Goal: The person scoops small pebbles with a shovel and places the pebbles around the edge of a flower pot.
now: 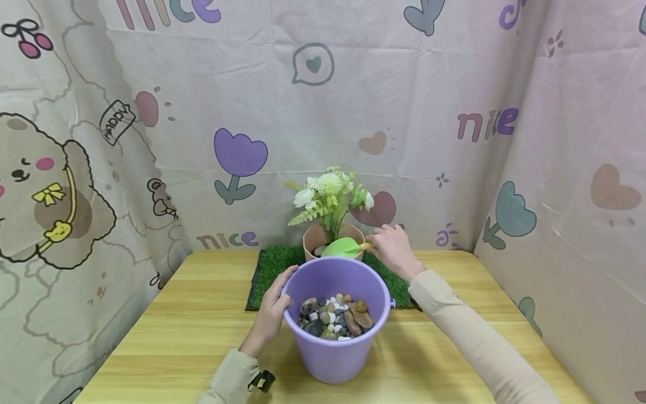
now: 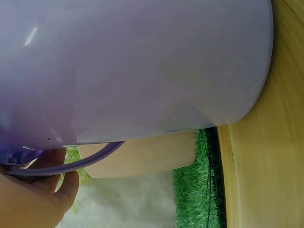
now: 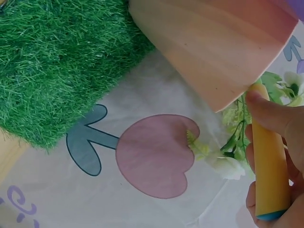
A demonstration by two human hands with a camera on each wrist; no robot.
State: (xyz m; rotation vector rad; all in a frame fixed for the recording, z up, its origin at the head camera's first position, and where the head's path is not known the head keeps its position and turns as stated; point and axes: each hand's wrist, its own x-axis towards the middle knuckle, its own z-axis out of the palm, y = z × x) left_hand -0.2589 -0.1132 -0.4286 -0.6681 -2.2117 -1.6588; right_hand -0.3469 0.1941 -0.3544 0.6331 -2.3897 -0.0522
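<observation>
A purple bucket stands on the table, holding mixed pebbles in white, brown and dark grey. My left hand grips its left rim; in the left wrist view the fingers lie around the bucket's curved carrying handle. Behind the bucket, my right hand grips a toy garden trowel by its yellow handle. The trowel's green blade points left over the mouth of a peach flower pot. White and green artificial flowers rise from the pot, with pale stones inside.
Under the pot lies a mat of artificial grass at the back of the wooden table. A printed cloth hangs close behind and along both sides. A black band sits at my left cuff.
</observation>
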